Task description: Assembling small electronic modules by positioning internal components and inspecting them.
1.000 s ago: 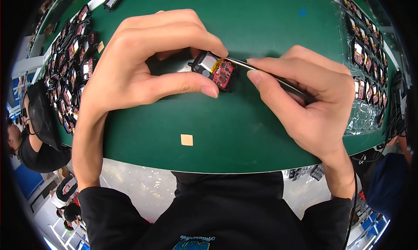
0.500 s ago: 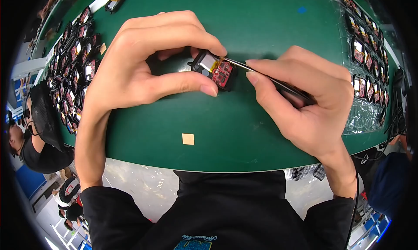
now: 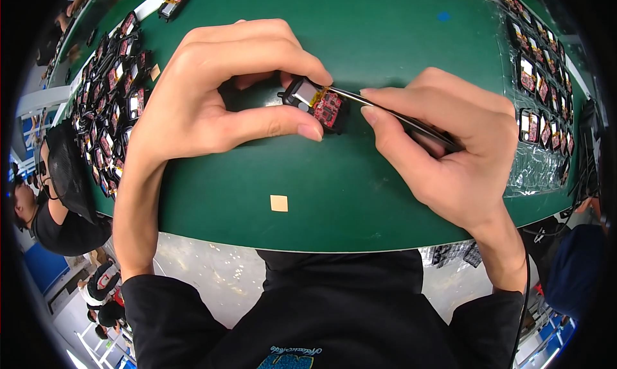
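Between the thumb and fingers of my left hand is a small black electronic device housing, opened up so its red circuit board, silver battery and amber tape show. My right hand pinches a pair of dark metal tweezers. Their tips reach the upper edge of the board, close to the amber tape and my left index fingertip. Whether the tips grip anything there is too small to tell. Both hands are above the green table mat.
A heap of similar open housings lies at the left. More stand in rows on clear plastic at the right. One housing lies alone at the far left. A beige paper square rests nearer me. A person sits to the left.
Both hands keep nearly the same pose around the housing. The whole view has shifted slightly, and the tweezers' tips stay at the board's upper edge.
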The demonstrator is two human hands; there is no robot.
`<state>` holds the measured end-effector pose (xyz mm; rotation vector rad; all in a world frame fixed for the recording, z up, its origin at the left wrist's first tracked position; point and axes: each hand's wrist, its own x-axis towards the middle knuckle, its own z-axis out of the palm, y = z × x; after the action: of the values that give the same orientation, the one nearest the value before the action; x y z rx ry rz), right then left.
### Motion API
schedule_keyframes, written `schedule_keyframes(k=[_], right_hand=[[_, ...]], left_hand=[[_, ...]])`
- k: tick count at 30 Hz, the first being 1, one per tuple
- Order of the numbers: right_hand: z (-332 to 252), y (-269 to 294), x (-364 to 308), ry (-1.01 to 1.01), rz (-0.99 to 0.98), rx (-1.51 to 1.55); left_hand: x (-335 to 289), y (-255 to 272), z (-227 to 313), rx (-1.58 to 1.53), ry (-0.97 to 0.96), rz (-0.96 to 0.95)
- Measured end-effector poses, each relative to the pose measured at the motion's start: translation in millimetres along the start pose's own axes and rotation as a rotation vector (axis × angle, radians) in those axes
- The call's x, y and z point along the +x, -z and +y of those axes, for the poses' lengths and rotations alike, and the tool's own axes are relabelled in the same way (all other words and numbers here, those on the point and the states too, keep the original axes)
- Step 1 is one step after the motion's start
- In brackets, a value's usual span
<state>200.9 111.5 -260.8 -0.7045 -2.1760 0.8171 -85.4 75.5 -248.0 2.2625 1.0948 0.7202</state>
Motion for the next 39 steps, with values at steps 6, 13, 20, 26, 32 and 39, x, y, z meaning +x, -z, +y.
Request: schedule_keyframes(k=[6, 13, 20, 26, 32, 39], right_hand=[[1, 2, 1, -0.046, -0.022, 0.058], [3, -1, 0, 0.011, -0.013, 0.022], [2, -5, -3, 0.149, 0.026, -0.076], [-4, 7, 0, 0.104, 0.058, -0.06], [-11, -1, 1, -0.056, -0.058, 0.025], [-17, -13, 4, -0.003, -0.097, -0.142]], left_hand=[[1, 1, 2, -0.024, 0.051, -0.012], [0, 0, 1, 0.02, 0.022, -0.012], [1, 1, 1, 0.028, 0.004, -0.004], [-1, -4, 5, -0.029, 0.093, 0.05], [3, -6, 11, 0.016, 0.062, 0.043], [1, 5, 21, -0.102, 0.182, -0.049]])
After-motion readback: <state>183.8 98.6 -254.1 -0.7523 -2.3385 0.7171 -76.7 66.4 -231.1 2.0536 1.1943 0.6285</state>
